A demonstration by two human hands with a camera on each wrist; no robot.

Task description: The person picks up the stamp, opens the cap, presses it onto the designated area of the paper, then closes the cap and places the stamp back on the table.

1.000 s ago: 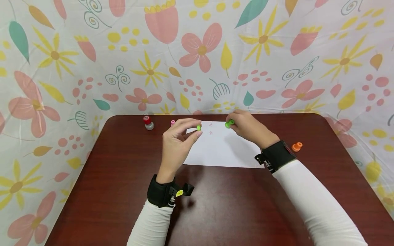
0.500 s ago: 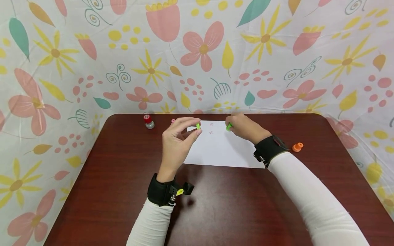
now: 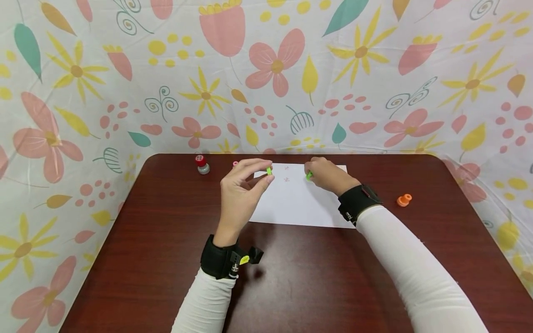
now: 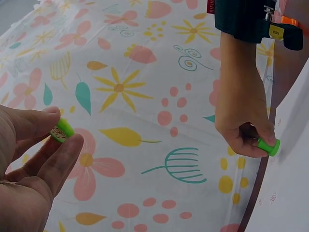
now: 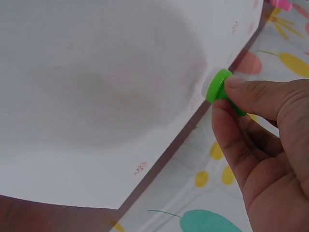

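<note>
White paper (image 3: 301, 203) lies flat on a dark reddish-brown table (image 3: 158, 249), and it serves as the dial here, 12 o'clock being its far edge. The left hand (image 3: 239, 194) is raised at 9 o'clock, partly covering the sheet's edge in the head view, its thumb and fingertips pinching a small bright-green piece (image 4: 63, 129); one end of that piece, turned toward the left wrist camera, bears a reddish line pattern. The right hand (image 3: 329, 175) reaches in at 1 o'clock, grasping a green stamp (image 5: 218, 85) between thumb and curled fingers near the 12 o'clock edge. The stamp is tilted, its wide, pale-rimmed end toward the paper; whether it meets the surface, I cannot tell. Small reddish prints (image 3: 286, 179) sit at 11 o'clock, one above the other, and another faint mark (image 5: 140, 167) shows near the corner at 2 o'clock. Off the sheet, an orange stamp (image 3: 404, 200) stands well apart at 3 o'clock, and a grey stamp with a red top (image 3: 202, 164) lies well apart between 9 and 10 o'clock. Just past the left hand, at 10 o'clock, a pink object (image 5: 281, 4) shows only in part. Black straps (image 3: 220, 258) circle both wrists over white sleeves (image 3: 206, 300). Beyond the table, at 12 o'clock, hangs a flower-printed cloth (image 3: 229, 88).
</note>
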